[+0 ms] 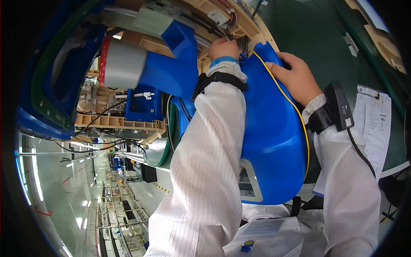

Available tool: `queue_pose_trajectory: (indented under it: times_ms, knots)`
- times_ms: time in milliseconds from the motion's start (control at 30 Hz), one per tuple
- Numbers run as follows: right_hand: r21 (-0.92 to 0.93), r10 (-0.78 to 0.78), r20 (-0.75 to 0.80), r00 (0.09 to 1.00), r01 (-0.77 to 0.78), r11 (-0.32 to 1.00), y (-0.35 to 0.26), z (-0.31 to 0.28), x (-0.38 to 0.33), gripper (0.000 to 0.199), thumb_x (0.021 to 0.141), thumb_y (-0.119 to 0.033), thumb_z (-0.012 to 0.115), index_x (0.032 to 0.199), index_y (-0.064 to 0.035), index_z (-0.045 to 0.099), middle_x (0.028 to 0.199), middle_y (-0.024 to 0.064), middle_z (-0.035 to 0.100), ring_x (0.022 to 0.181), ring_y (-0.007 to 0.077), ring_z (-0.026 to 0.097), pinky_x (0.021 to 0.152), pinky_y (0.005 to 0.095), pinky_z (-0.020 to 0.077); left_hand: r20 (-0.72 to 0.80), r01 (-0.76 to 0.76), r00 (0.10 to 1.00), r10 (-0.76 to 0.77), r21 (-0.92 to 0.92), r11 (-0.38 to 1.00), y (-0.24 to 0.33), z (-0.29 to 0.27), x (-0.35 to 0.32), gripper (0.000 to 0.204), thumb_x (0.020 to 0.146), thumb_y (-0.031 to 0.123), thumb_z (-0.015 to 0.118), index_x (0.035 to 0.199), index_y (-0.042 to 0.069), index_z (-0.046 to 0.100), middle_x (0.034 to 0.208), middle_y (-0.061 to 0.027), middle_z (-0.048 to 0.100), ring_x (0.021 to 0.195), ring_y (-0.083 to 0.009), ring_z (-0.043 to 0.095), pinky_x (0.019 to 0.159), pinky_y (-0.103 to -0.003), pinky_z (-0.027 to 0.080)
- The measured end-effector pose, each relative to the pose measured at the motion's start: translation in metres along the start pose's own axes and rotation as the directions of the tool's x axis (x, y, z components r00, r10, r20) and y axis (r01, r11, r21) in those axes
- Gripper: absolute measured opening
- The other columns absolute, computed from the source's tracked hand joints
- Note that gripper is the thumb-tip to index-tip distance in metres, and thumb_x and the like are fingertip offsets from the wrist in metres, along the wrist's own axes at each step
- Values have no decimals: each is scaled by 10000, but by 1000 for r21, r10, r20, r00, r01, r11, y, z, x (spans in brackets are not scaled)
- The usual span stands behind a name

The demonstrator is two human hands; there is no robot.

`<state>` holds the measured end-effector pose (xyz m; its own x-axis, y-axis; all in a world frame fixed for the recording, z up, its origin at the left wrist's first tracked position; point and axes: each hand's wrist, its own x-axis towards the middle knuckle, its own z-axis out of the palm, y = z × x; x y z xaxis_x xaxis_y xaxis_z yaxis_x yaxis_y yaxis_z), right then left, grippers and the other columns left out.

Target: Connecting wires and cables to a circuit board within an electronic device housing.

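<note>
A large blue plastic housing (274, 128) with a small window at its lower end stands in front of me, close to my body. My right hand (295, 77) grips its upper right edge, the thumb on the near face and the fingers round the side. Over the housing runs a thin yellow cable (286, 92), hanging down its right side. My left hand (223, 49) reaches past the housing's upper left, its fingers curled beside dark wires (245, 45) and a metal rail. What those fingertips hold is hidden.
Left of my arm, a blue duct-shaped part (171, 73) joins a grey cylinder with a red rim (124, 63). Tan frame parts (120, 122) and black cables (102, 147) lie beyond. Printed sheets (376, 124) rest on the green table (325, 38) at right.
</note>
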<state>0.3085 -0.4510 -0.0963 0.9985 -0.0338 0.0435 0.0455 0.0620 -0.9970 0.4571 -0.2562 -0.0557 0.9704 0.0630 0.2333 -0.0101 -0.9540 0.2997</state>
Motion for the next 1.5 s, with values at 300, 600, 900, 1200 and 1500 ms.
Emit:
queue_pose_trajectory:
  times_ms: [300,600,900,1200,1500]
  knots:
    - [-32,-4,-84,996,1,999,11,-3,0,592,805,-394,701,1210,32,627,1147,223,642,1007,310,656,901,364,507,223,275,959,-177,-569,775,27,6,-22,230,866,193,654,979,-4,695,976,-133,709,853,-202,666,750,-319,514]
    - [-116,-67,-142,988,51,992,17,0,-6,583,801,-419,690,1198,5,642,1160,227,635,1030,330,646,904,382,502,-5,31,1000,-31,116,993,44,-7,-26,277,838,55,551,1060,20,713,1066,-201,694,942,-324,683,798,-387,547]
    - [-86,-17,-116,993,7,996,14,5,-6,589,803,-434,678,1204,-4,642,1137,227,652,1000,326,661,886,390,516,220,-257,965,146,659,707,42,-13,-26,223,865,164,574,965,59,744,1037,-162,708,940,-335,692,793,-432,558]
    - [-92,-50,-141,989,37,995,14,6,-6,614,809,-443,672,1216,14,628,1132,235,651,975,330,669,884,386,523,245,-341,940,238,617,710,17,1,-7,260,888,159,564,1100,130,713,1047,-102,712,970,-292,681,813,-391,550]
    - [-49,29,-141,990,-36,998,12,7,-16,597,831,-415,666,1217,38,616,1135,236,641,969,331,665,875,384,528,362,-451,892,271,758,472,28,3,-21,372,904,138,588,1274,103,605,1010,-45,724,910,-226,689,792,-343,544]
